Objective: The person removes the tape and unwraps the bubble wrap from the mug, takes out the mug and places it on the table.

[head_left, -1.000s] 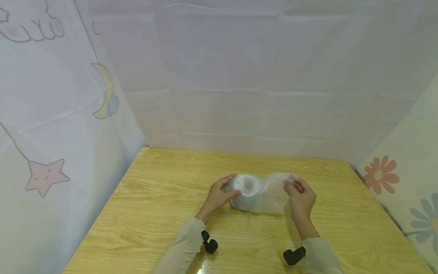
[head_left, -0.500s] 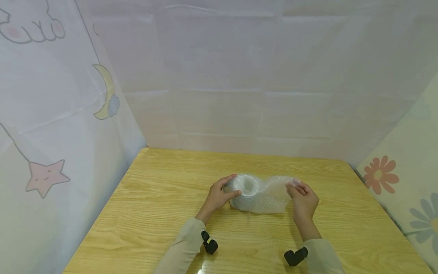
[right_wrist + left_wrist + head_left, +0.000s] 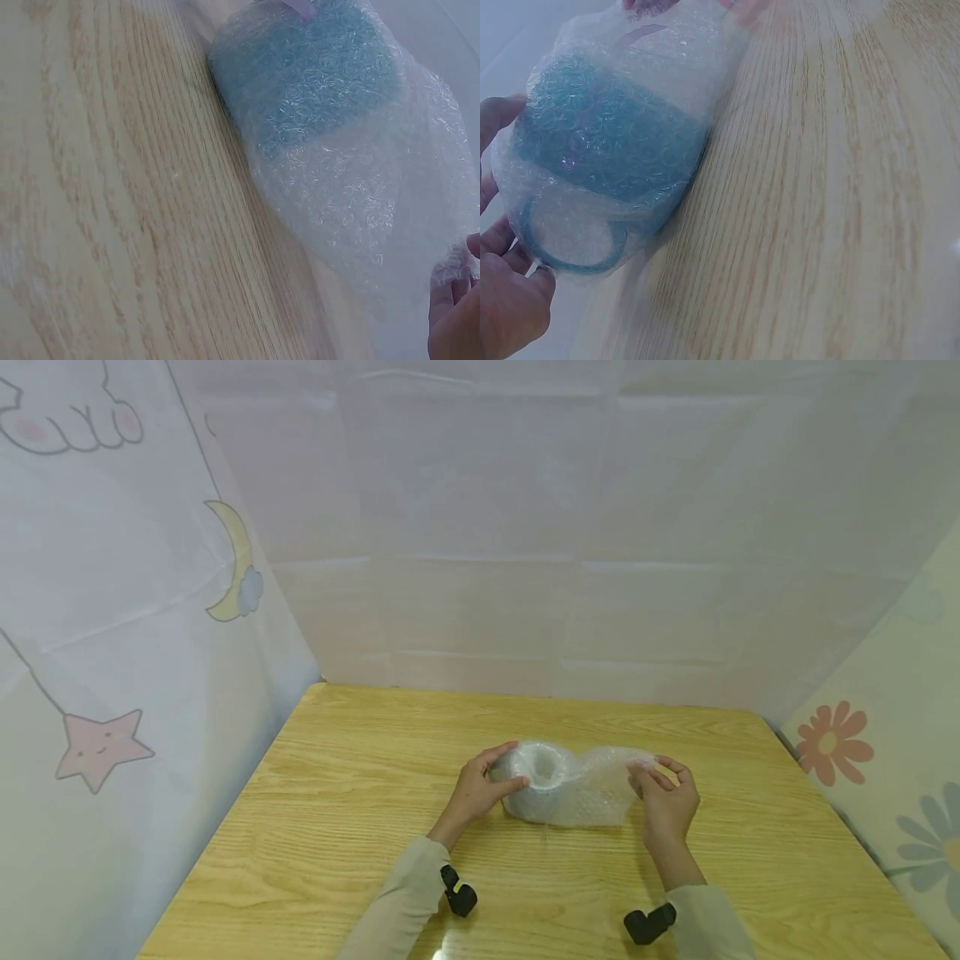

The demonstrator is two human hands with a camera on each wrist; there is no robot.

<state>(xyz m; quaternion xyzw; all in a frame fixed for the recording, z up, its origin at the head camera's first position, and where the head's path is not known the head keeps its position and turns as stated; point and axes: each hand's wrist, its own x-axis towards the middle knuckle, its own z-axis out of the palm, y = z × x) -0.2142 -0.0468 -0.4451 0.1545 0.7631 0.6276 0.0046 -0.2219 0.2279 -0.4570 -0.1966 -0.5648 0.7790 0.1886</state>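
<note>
A mug (image 3: 543, 763) wrapped in clear bubble wrap (image 3: 597, 795) stands upright on the wooden table. Its blue-green colour shows through the plastic in both wrist views, and its handle loop (image 3: 574, 264) in the left wrist view. My left hand (image 3: 476, 787) grips the mug's left side through the wrap, thumb at the near rim and fingers behind. To the right, a loose flap of wrap stretches away from the mug. My right hand (image 3: 667, 802) pinches the upper corner of that flap between thumb and fingers. The right fingertips lie partly behind the plastic.
The wood-grain table (image 3: 360, 760) runs back to a pale cloth backdrop (image 3: 465, 610). Printed cloth walls stand at the left and right, close along the table's sides. A small black camera (image 3: 459, 893) sits on each sleeve cuff.
My right hand has shifted slightly right and lower with the flap's corner, and its outer fingers have spread a little. My left hand and the mug stay in place.
</note>
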